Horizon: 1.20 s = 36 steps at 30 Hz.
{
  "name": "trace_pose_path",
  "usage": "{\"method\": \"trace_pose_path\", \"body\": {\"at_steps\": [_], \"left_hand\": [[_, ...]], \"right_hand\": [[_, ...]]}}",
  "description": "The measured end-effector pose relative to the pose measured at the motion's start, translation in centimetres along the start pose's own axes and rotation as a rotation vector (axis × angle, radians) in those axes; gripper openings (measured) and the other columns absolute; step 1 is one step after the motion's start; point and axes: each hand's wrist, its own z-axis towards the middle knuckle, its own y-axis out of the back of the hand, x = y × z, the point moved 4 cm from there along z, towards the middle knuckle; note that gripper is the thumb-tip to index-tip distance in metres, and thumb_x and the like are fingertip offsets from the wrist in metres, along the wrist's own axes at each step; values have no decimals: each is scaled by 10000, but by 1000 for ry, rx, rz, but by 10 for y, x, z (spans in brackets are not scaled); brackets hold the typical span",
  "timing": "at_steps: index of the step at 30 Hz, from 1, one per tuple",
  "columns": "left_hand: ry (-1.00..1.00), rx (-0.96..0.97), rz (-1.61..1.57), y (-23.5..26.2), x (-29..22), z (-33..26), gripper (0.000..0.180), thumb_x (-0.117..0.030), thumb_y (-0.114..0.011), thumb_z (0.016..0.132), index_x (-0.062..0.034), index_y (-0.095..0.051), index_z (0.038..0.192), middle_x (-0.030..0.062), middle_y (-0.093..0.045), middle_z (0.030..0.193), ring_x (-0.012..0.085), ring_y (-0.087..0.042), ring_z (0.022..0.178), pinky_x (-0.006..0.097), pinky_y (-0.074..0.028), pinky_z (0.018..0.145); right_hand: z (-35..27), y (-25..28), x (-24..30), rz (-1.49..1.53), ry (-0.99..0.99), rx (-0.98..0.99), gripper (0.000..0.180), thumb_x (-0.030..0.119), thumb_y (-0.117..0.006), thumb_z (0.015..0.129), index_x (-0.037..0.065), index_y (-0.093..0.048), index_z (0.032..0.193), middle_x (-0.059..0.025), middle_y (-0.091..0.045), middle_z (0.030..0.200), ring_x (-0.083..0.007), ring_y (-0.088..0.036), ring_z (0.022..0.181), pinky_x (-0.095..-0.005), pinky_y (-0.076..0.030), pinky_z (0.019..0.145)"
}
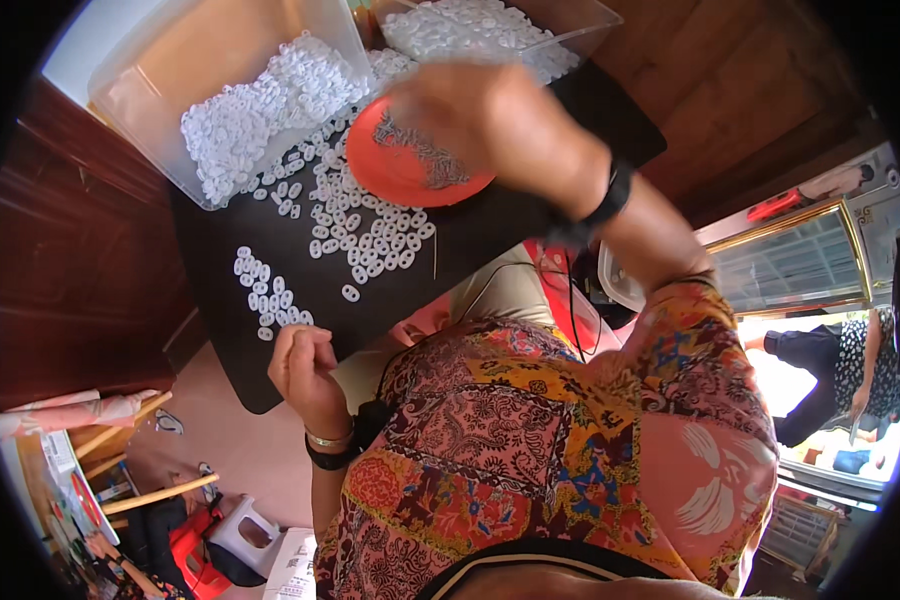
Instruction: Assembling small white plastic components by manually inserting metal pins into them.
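Observation:
My right hand (460,105), smeared by motion, is over a red plate (375,172) that holds a heap of small grey metal pieces (438,168). Its fingers are too blurred to read. Down at the near left edge of the black table (370,310), my left hand (308,368) has its fingers curled in; whatever they hold, if anything, is hidden. Just beyond it lies a group of small white oval pieces (260,285), each with two holes. More loose white ovals (375,240) are scattered between that group and the plate.
A clear plastic tub (135,125) part full of white pieces stands at the far left, and a second tub (585,20) at the far right. A thin stick (435,252) lies near the table's front edge. Another person (855,370) is off to the right.

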Motion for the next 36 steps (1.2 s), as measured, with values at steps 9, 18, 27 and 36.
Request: {"method": "trace_pose_path", "body": {"at_steps": [9,18,27,36], "left_hand": [[16,-49,-54,9,1,1,258,-155,-458,913,-2,-561,734,-11,-414,561,60,-364,508,210,-272,480],[104,-98,-128,21,15,0,245,-130,-466,912,-8,-565,724,-16,-416,559,53,-347,483,208,-246,450],[109,-93,-131,23,19,-3,222,-125,-483,906,-1,-581,751,-16,-438,561,45,-354,482,204,-252,450],[118,-83,-94,22,17,-2,214,-115,-484,901,4,-585,754,-20,-448,571,47,-374,504,206,-272,468]], "right_hand": [[54,39,-124,-558,71,-111,170,144,-574,810,27,-662,897,-167,-657,816,-355,-631,709,-408,-515,628],[0,-99,-69,-44,-152,490,187,236,-592,810,103,-693,894,-104,-666,830,-300,-635,786,-411,-490,724],[-1,-116,12,200,-5,587,121,158,-608,788,66,-658,849,-100,-644,809,-294,-623,806,-391,-500,691],[11,-155,52,176,176,576,110,132,-630,779,43,-623,843,-104,-622,847,-308,-611,859,-404,-507,723]]}}
